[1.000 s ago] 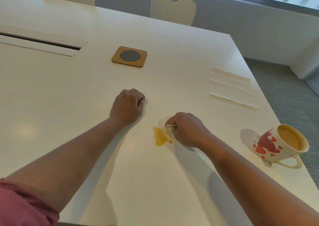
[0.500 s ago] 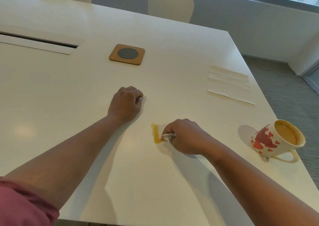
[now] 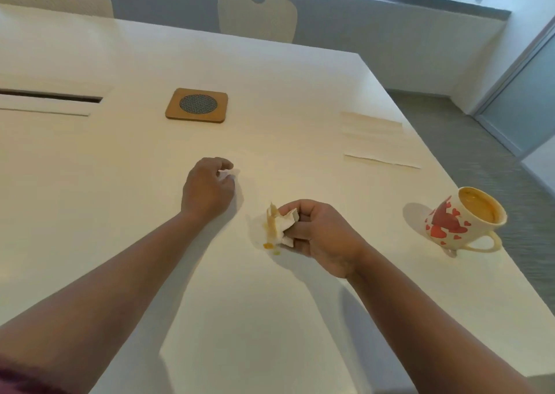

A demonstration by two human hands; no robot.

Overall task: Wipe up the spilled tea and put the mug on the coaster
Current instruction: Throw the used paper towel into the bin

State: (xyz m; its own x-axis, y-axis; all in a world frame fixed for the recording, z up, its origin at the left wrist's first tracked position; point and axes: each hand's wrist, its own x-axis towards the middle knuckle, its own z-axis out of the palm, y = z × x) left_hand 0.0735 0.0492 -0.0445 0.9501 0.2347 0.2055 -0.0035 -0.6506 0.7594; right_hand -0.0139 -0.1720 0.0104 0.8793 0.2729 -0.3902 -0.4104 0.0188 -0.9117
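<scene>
Right hand (image 3: pixel 318 237) now turned palm-side left, lifting its crumpled tissue (image 3: pixel 279 226) off the table; tissue shows a tea-stained edge. Spill (image 3: pixel 270 248) shrinks from a yellow puddle to a few small drops near the tissue. Left hand (image 3: pixel 208 190) loosens slightly, white scrap (image 3: pixel 225 174) showing at the fingers.

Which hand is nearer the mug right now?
Right. The right hand, gripping a stained tissue, sits just left of the mug. The left hand is farther left, toward the coaster.
</scene>
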